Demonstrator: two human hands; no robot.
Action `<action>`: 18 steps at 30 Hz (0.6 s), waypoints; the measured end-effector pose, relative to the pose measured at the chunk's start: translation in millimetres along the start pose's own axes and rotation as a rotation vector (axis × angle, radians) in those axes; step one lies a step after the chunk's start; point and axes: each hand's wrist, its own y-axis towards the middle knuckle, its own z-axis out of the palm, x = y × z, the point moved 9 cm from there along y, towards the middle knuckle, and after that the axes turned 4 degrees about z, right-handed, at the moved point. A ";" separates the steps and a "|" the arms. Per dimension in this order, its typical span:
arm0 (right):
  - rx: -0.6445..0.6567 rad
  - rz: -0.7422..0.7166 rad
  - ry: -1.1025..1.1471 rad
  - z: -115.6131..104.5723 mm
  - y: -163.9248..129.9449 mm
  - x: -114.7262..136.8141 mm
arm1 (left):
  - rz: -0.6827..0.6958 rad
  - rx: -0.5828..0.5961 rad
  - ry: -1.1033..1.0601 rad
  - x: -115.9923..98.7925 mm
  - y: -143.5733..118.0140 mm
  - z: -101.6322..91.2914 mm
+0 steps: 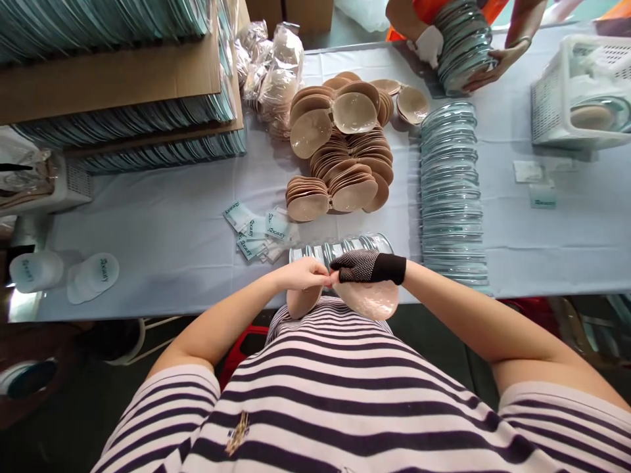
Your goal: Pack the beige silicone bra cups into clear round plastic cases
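Meeting at the chest, both hands pinch a beige cup pair (365,299) — elbows splayed wide. Left hand (303,272) bare; right hand (362,266) gloved, knuckles up.

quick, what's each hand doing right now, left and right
Left hand: bare, closed, pinching the beige silicone cups at their middle.
Right hand: gloved, closed on the same cups.

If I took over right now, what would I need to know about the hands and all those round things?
Left hand, bare, and right hand, in a dotted glove, together pinch a beige cup pair against the striped shirt.
Clear trays lie just beyond the hands, small packets to the left.
A beige cup pile sits mid-table, with a long tray row beside it.
A co-worker's hands hold more trays.
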 end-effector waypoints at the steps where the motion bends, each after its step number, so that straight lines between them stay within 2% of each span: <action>1: 0.019 -0.008 0.015 2.3 0.0 2.4 | -0.024 -0.038 0.028 -0.5 0.5 -3.5; 4: -0.040 -0.056 0.052 0.7 -1.4 8.7 | -0.031 -0.060 -0.001 -5.5 0.0 -7.2; 8: -0.100 -0.226 0.146 -4.2 -7.0 19.8 | 0.107 0.088 -0.229 -19.1 -1.9 -1.4; 10: -0.110 -0.314 0.175 -12.1 -10.5 23.8 | 0.150 0.108 -0.344 -19.6 -0.8 -2.9; 12: -0.138 -0.358 0.125 -26.8 -14.7 24.9 | 0.126 0.084 -0.445 -9.8 2.0 -5.2; 14: -0.164 -0.360 -0.007 -44.1 -19.5 26.7 | 0.038 0.042 -0.492 9.6 3.5 -5.9; 16: -0.165 -0.350 -0.171 -56.7 -23.2 35.7 | -0.070 0.002 -0.460 32.3 2.0 -5.6; 18: -0.109 -0.369 -0.314 -54.7 -22.3 57.0 | -0.161 -0.030 -0.370 51.6 -0.3 -6.9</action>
